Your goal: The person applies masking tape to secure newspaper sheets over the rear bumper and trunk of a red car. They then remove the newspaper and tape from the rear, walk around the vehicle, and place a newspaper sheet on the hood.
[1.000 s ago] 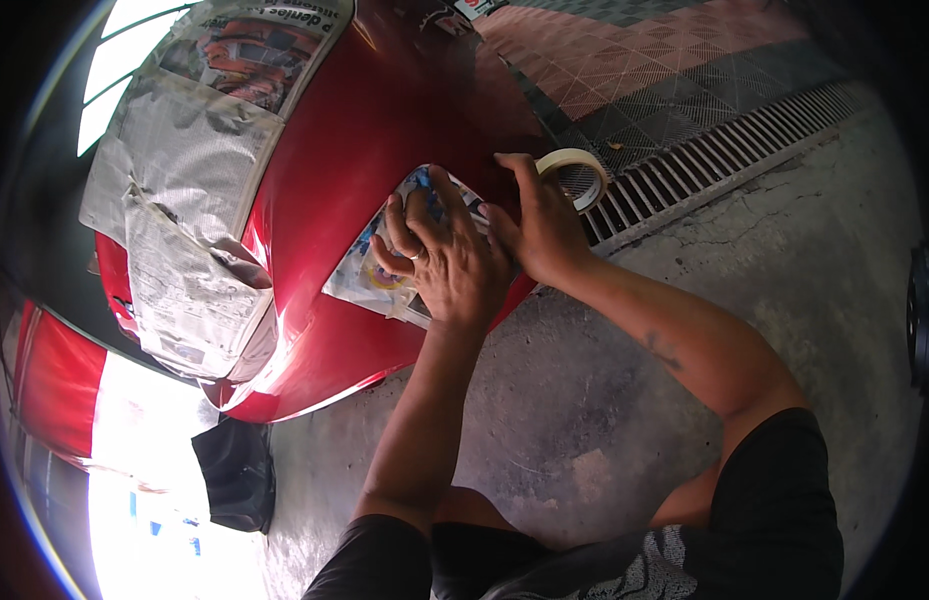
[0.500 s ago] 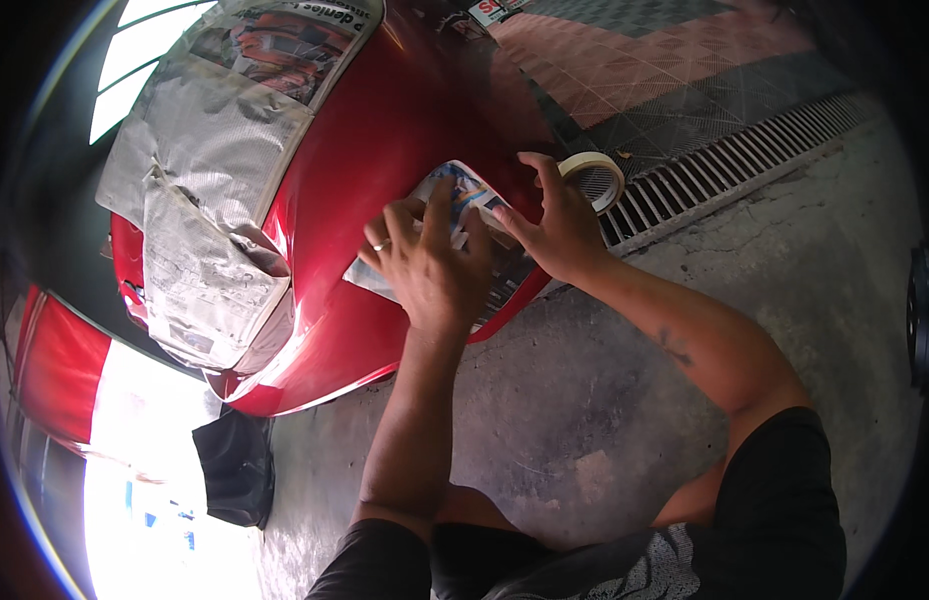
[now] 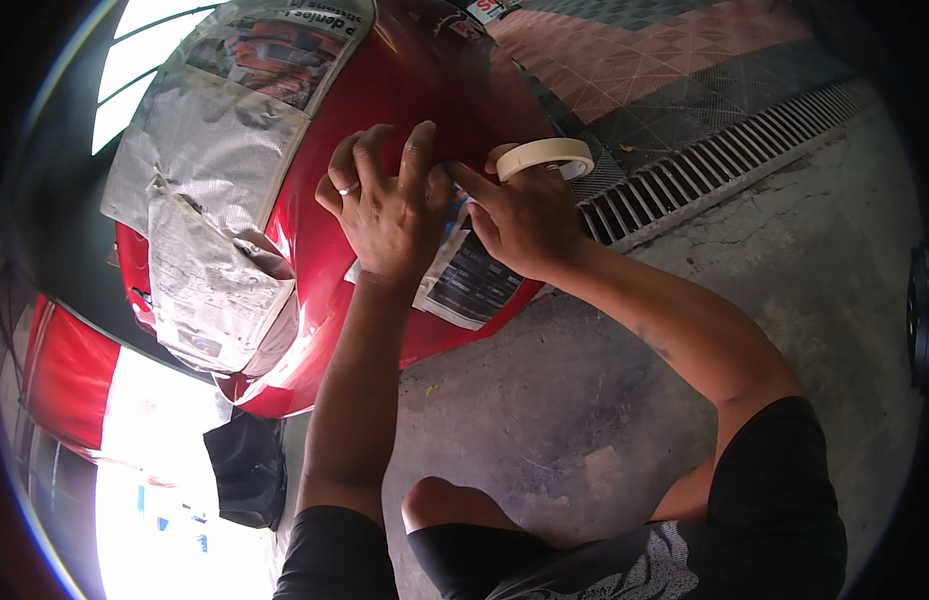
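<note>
Concrete floor (image 3: 544, 400): open between the 2 forearms (image 3: 354, 370)
Red panel (image 3: 419, 85): solid barrier ahead
Tape roll (image 3: 544, 151): obstacle at right hand (image 3: 529, 222)

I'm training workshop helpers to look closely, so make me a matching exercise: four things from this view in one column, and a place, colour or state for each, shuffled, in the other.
Column one
1. tape roll
2. left hand
3. slatted grate
4. small newspaper patch

Column two
A. on the red panel, partly hidden by an arm
B. between patterned flooring and concrete
C. cream, at the right hand
D. wearing a ring, fingers spread

Pairs: 1-C, 2-D, 3-B, 4-A
</note>
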Demonstrator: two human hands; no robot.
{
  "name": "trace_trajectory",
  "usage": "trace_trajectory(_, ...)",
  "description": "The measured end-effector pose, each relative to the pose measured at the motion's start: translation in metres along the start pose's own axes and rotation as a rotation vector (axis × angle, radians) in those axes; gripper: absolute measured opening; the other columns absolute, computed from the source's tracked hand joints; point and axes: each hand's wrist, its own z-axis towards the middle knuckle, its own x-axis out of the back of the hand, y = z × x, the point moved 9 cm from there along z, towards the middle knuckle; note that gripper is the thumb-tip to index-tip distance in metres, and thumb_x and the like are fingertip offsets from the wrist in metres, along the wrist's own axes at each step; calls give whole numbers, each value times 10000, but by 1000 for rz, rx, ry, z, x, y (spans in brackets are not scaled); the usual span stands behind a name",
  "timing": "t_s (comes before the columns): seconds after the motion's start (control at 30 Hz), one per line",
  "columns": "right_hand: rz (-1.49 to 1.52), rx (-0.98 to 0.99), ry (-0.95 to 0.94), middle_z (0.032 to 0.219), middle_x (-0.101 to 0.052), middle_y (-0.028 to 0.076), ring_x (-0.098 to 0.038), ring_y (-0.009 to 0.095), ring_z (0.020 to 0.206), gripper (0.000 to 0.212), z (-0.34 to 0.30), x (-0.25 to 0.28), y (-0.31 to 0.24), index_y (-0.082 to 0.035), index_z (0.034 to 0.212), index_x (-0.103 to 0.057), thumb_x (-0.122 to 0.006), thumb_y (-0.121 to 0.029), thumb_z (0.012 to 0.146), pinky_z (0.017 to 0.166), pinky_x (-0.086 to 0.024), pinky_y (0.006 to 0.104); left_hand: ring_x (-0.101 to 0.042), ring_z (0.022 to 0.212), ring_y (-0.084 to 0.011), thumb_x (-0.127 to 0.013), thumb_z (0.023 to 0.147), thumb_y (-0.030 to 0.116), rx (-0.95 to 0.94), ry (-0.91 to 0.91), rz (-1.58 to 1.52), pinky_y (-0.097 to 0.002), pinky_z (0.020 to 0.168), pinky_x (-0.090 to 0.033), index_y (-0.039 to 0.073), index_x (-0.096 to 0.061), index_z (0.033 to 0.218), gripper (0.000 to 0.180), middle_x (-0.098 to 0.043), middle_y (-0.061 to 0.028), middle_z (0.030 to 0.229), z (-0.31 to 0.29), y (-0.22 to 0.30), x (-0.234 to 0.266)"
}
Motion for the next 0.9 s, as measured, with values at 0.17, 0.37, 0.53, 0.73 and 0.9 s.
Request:
trace_trajectory(0.17,-43,-46,-63,1153,-619,188,-634,350,993,579,-5,-13,-7,-113,1458,-501,-661,-202,909,839,-481,502,-470,1278,-260,-750,816,350,-68,8,58,-482,1005,-327,319,-683,1263,453,-552,5,1300,-2,-1,-7)
trace_trajectory(0.37,23,-66,20,1175,-633,211,-622,381,1036,576,-3,-8,-14,-110,1451,-508,-672,-203,907,920,-452,522,-462,1297,-264,-765,808,343,10,-19,49,-505,1010,-323,341,-658,1314,518,-544,4,1321,-6,-1,-4)
trace_trajectory(0.53,179,35,215,1097,-675,176,-636,347,998,406,5,16,-2,-77,1282,-650,-703,-182,894,926,-469,482,-444,1316,-284,-810,765,336,45,-63,-9,-523,1012,-325,349,-631,1350,611,-522,-27,1357,0,-8,5)
trace_trajectory(0.73,303,-206,357,943,-697,98,-658,313,884,229,9,38,61,-99,1093,-667,-691,-124,867,827,-505,450,-427,1338,-297,-843,733,343,67,-89,-10,-524,1020,-327,337,-598,1385,696,-522,-55,1360,10,-9,2)
trace_trajectory(0.9,181,-134,395,915,-646,75,-633,288,753,405,-4,48,67,-111,1261,-571,-698,-119,876,749,-514,437,-425,1340,-298,-823,775,345,128,-84,-25,-538,1041,-325,298,-639,1343,599,-522,-66,1366,1,-1,10)
